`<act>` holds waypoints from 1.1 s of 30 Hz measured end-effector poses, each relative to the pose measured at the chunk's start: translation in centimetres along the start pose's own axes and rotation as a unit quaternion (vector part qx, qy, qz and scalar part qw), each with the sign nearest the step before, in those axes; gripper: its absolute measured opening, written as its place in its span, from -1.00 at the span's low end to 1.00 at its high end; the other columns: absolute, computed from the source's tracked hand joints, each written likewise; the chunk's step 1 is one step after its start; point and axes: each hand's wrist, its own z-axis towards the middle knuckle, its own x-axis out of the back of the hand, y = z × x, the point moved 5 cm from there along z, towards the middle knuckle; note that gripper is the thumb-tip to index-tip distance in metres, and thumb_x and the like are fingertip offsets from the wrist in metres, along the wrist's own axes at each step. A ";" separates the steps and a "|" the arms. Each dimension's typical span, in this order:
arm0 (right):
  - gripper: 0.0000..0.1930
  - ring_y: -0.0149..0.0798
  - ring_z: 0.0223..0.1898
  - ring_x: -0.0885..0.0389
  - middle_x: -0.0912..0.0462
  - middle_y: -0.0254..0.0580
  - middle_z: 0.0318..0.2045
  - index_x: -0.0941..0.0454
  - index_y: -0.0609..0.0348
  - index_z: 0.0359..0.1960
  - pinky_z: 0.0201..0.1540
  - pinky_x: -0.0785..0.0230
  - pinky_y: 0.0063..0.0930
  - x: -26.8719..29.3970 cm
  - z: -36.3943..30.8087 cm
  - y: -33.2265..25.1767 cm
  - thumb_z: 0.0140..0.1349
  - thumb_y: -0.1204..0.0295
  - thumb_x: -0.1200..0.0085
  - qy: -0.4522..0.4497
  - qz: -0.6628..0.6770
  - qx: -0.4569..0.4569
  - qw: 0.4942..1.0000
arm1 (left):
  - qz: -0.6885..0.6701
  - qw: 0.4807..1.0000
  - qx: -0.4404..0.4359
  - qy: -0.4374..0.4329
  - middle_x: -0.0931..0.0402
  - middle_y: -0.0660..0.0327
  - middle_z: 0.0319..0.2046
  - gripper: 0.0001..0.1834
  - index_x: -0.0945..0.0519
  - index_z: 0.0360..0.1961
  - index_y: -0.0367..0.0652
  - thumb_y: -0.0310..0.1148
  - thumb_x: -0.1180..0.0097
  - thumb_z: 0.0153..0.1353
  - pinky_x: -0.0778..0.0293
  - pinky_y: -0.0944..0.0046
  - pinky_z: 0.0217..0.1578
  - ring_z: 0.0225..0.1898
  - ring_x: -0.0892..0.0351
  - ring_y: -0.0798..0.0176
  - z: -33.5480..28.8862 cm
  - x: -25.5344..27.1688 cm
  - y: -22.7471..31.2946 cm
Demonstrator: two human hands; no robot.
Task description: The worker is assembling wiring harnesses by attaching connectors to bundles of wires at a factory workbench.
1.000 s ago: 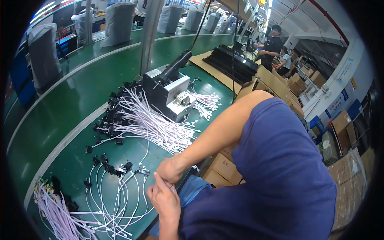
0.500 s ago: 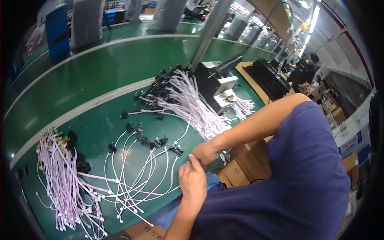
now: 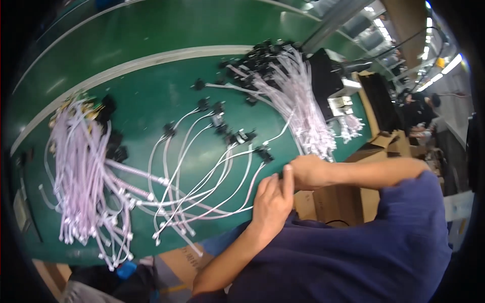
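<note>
Both hands have shifted toward the counter (image 3: 151, 101) edge. The left hand (image 3: 272, 199) and right hand (image 3: 308, 171) touch, pinching white cables (image 3: 202, 177) — grip unclear.

Green workbench (image 3: 151, 30), cardboard boxes (image 3: 333, 202), perhaps ceiling lights (image 3: 451, 63)

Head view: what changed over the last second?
The camera swung left, bringing the left cable bundle fully into view. Both hands, the left hand and right hand, kept together at the table edge by the spread cables; what they grip is unclear. The right pile stayed put.
</note>
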 end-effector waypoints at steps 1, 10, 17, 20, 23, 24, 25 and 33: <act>-0.65 0.12 -0.27 -0.63 -0.64 0.12 -0.39 -0.60 0.27 -0.42 -0.26 -0.47 -0.09 0.2 -0.6 -0.1 0.12 0.16 -0.13 0.044 -0.016 -0.016 0.999 | -0.013 0.998 -0.051 0.021 -0.56 -0.11 -0.28 -0.47 -0.37 0.10 -0.53 -0.63 -0.05 0.04 -0.45 0.09 -0.07 -0.18 -0.58 -0.06 -0.2 0.4 0.1; -0.73 -0.39 -0.50 -0.41 -0.46 -0.20 -0.53 -0.53 0.29 -0.54 -0.43 -0.29 -0.47 -4.5 -0.7 0.8 0.06 0.33 -0.30 0.276 0.491 0.139 0.815 | -0.039 0.990 -0.041 0.127 -0.58 -0.03 -0.12 -0.14 -0.24 0.21 -0.38 -0.63 -0.35 -0.20 -0.35 0.03 -0.05 -0.15 -0.56 -0.04 -2.1 0.8 -0.3; -0.61 0.09 -0.33 -0.59 -0.58 0.03 -0.42 -0.55 0.23 -0.33 -0.36 -0.41 -0.15 -1.4 -0.3 1.0 0.04 0.12 -0.26 0.371 0.203 0.110 0.899 | 0.269 0.948 0.158 0.057 -0.48 0.02 -0.14 -0.46 -0.46 0.00 -0.26 -0.28 -0.31 -0.01 -0.28 -0.03 -0.08 -0.08 -0.39 -0.07 0.5 10.5 -5.2; -0.38 0.03 -0.29 -0.57 -0.56 -0.01 -0.24 -0.36 0.12 0.13 -0.29 -0.44 -0.21 -1.4 -0.9 0.6 0.04 0.20 -0.28 0.467 0.176 0.097 0.861 | 0.401 0.883 0.235 0.070 -0.51 0.06 -0.16 -0.53 -0.56 -0.05 -0.21 -0.14 -0.26 0.08 -0.31 -0.05 -0.10 -0.08 -0.42 -0.05 1.0 14.8 -10.3; -0.37 0.00 -0.19 -0.56 -0.50 -0.04 -0.11 -0.36 0.10 0.17 -0.24 -0.45 -0.23 -1.2 -1.6 -0.5 0.05 0.25 -0.28 0.503 0.169 0.153 0.834 | 0.424 0.856 0.292 0.047 -0.55 0.04 -0.20 -0.54 -0.57 -0.08 -0.25 -0.11 -0.20 0.12 -0.34 -0.05 -0.11 -0.08 -0.48 -0.07 2.2 16.3 -14.2; -0.35 -0.01 -0.12 -0.54 -0.45 -0.07 -0.06 -0.34 0.06 0.21 -0.20 -0.45 -0.24 -1.6 -1.1 -0.6 0.05 0.29 -0.27 0.492 0.160 0.157 0.841 | 0.360 0.869 0.339 0.003 -0.58 0.03 -0.27 -0.58 -0.58 -0.14 -0.26 -0.14 -0.19 0.12 -0.36 -0.05 -0.13 -0.14 -0.53 -0.06 2.5 16.2 -15.3; -0.35 -0.01 -0.12 -0.54 -0.45 -0.07 -0.06 -0.34 0.06 0.21 -0.20 -0.45 -0.24 -1.5 -1.0 -0.4 0.05 0.29 -0.27 0.495 0.160 0.155 0.840 | 0.293 0.876 0.381 -0.042 -0.61 0.03 -0.33 -0.63 -0.60 -0.19 -0.28 -0.18 -0.19 0.12 -0.38 -0.04 -0.15 -0.19 -0.57 -0.05 2.8 15.8 -16.3; -0.42 -0.01 -0.19 -0.58 -0.49 -0.10 -0.13 -0.37 0.08 0.15 -0.25 -0.47 -0.22 -1.2 0.0 0.3 0.07 0.29 -0.26 0.493 0.186 0.175 0.832 | 0.159 0.934 0.313 0.060 -0.60 -0.02 -0.49 -0.80 -0.61 -0.41 -0.33 -0.35 -0.19 0.10 -0.47 0.21 -0.36 -0.44 -0.61 0.10 7.4 15.0 -18.5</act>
